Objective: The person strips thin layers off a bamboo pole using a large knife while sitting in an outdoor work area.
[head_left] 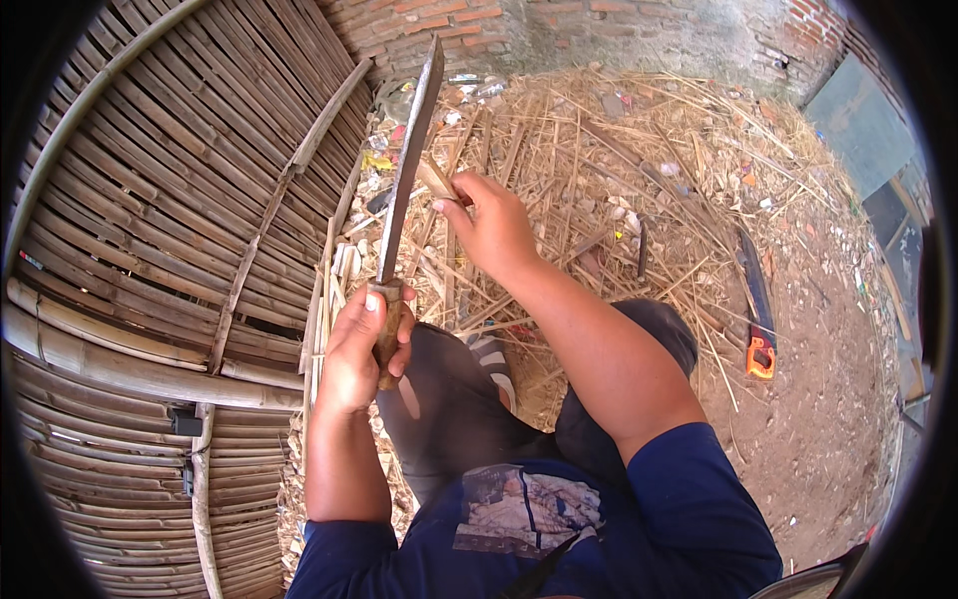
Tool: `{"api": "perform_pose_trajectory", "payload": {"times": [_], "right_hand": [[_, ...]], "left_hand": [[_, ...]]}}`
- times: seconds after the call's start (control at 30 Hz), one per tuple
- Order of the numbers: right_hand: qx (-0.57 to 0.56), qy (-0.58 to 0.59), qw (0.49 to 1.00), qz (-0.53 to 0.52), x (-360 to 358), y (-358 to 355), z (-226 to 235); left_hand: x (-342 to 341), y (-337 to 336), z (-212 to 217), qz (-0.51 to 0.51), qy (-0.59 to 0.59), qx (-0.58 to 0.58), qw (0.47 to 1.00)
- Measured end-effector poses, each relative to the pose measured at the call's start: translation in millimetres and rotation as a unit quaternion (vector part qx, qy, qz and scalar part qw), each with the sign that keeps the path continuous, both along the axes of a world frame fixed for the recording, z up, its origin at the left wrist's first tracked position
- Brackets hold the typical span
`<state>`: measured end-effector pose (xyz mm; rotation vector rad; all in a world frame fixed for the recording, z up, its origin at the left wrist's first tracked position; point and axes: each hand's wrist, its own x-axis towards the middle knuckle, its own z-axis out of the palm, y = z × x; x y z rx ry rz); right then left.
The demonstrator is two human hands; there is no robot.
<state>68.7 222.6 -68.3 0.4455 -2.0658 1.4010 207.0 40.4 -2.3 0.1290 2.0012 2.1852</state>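
Note:
My left hand (361, 344) grips the wooden handle of a long machete (407, 165), whose dark blade points up and away from me. My right hand (491, 225) holds a short pale piece of bamboo (436, 181) with its end against the blade's edge. Both hands are raised over my bent knees in dark trousers. Below the hands lie several thin bamboo strips (324, 299), standing against a woven panel.
A big bamboo slat panel (150, 250) fills the left side. Bamboo shavings and scraps (599, 170) cover the ground ahead, before a brick wall (559, 30). A hand saw with an orange handle (758, 309) lies on the dirt to the right.

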Motion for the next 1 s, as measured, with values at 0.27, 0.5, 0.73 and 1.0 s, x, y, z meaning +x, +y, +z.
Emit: {"api": "perform_pose_trajectory", "payload": {"times": [0.27,0.5,0.73,1.0], "right_hand": [[0.032,0.023,0.999,0.027,3,49,19],[-0.037,-0.222,0.967,-0.122,51,256,-60],[-0.001,-0.520,0.771,-0.367,188,369,-372],[0.031,-0.429,0.872,-0.234,59,339,-364]], "left_hand": [[-12,-2,-8,0.045,0.032,-0.049,0.997],[-8,-4,-6,0.016,0.025,0.010,1.000],[-13,-2,-2,0.003,0.031,0.001,1.000],[-16,1,13,0.035,0.025,-0.006,0.999]]}}
